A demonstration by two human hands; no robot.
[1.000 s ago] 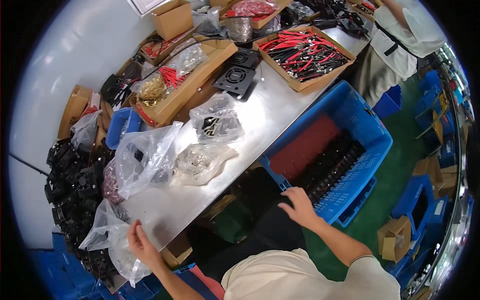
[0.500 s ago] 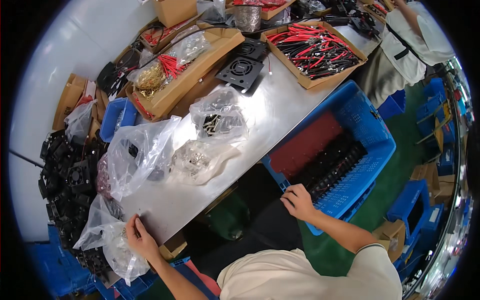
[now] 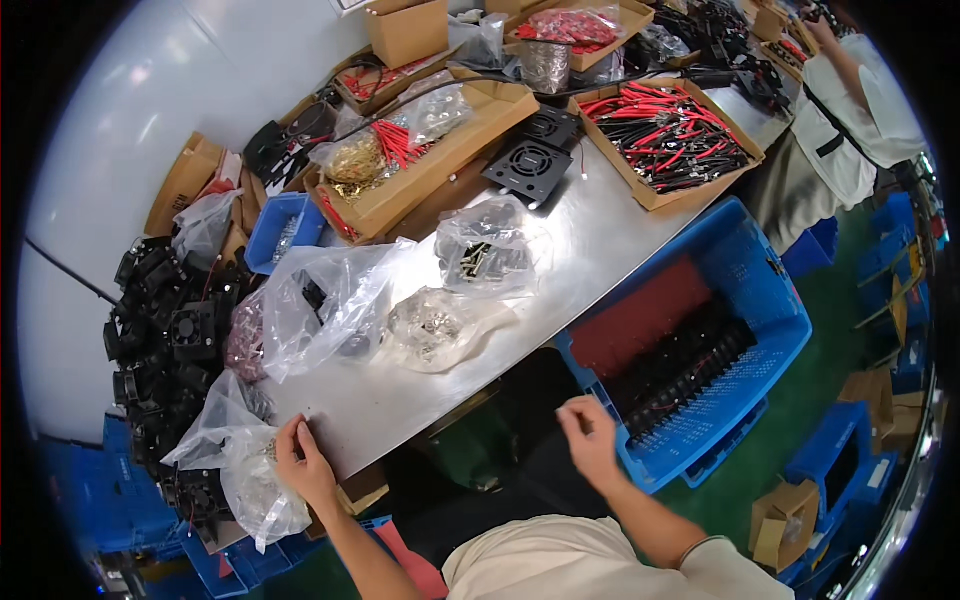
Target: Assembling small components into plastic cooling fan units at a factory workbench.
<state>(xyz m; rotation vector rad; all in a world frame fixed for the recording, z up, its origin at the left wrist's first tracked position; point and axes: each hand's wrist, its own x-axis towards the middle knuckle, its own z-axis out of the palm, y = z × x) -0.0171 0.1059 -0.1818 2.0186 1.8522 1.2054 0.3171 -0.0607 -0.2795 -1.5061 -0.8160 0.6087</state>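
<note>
My left hand (image 3: 308, 468) is at the near left corner of the metal table, beside a clear plastic bag (image 3: 262, 490) of small parts. Its thumb and fingers are slightly apart, and I see nothing between them; some fingertips are hidden against the bag. My right hand (image 3: 592, 440) hovers just left of a blue plastic basket (image 3: 765, 345), loosely curled, thumb apart from the fingers and holding nothing. Inside the basket, black fans (image 3: 690, 385) with thin wires stand in a row beside a reddish-brown sheet (image 3: 640, 325).
On the metal table (image 3: 570, 255) lie bags of screws (image 3: 480, 258) and small metal parts (image 3: 435, 325), a black fan panel (image 3: 530, 170) and a carton of red and black cables (image 3: 670, 140). Black fans (image 3: 190, 330) are heaped at left. Another person (image 3: 835, 130) stands at far right.
My right hand has let go of the basket's near rim and moved slightly left and down from it. My left hand stays by the bag. The whole view has shifted a little.
</note>
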